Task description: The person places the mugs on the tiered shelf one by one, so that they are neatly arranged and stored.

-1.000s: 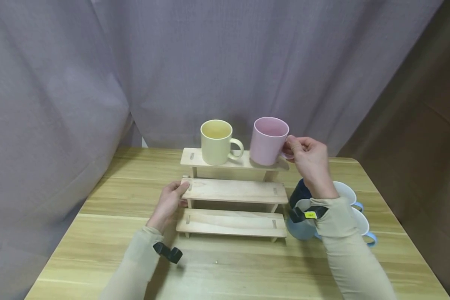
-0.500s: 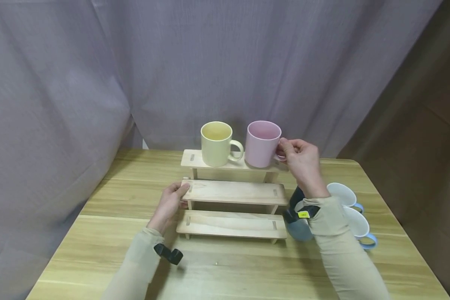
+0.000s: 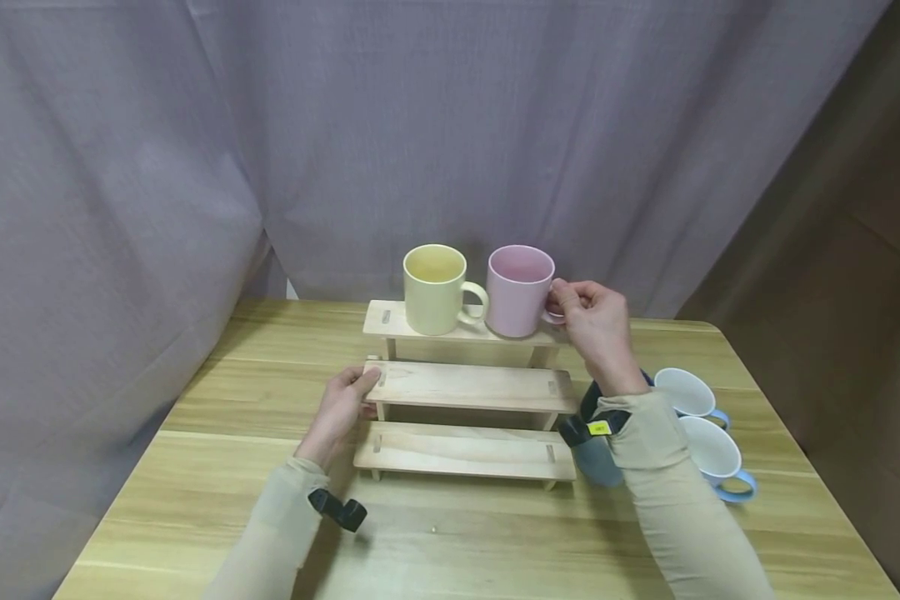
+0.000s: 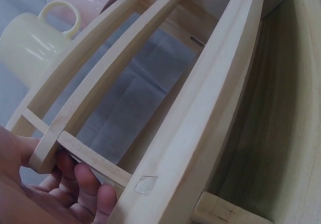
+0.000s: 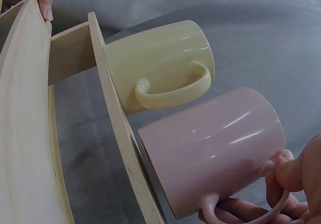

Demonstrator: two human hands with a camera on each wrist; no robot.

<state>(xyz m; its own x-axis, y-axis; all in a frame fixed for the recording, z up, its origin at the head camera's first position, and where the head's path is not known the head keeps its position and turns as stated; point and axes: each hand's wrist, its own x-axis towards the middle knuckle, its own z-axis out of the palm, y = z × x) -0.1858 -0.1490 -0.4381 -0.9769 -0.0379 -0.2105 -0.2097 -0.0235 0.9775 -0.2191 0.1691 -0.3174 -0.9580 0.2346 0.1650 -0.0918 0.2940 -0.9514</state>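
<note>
A three-step wooden rack (image 3: 465,383) stands on the table. On its top step is a yellow mug (image 3: 434,292), handle to the right. Beside it is a pink mug (image 3: 520,293), at the top step's right part; the right wrist view shows its base tilted slightly, close to the board. My right hand (image 3: 598,329) pinches the pink mug's handle (image 5: 213,204) between thumb and fingers. At the left end of the middle step, my left hand (image 3: 339,408) grips the board, thumb on top and fingers (image 4: 85,184) curled underneath.
Two mugs with white insides and blue handles, a nearer one (image 3: 708,450) and a farther one (image 3: 685,392), stand right of the rack. A dark mug and a blue-grey mug (image 3: 598,462) are partly hidden by my right wrist. A grey curtain (image 3: 450,125) hangs behind the table.
My right hand has moved the pink mug left and slightly down, closer to the yellow mug on the top step. The left hand has kept its hold on the rack.
</note>
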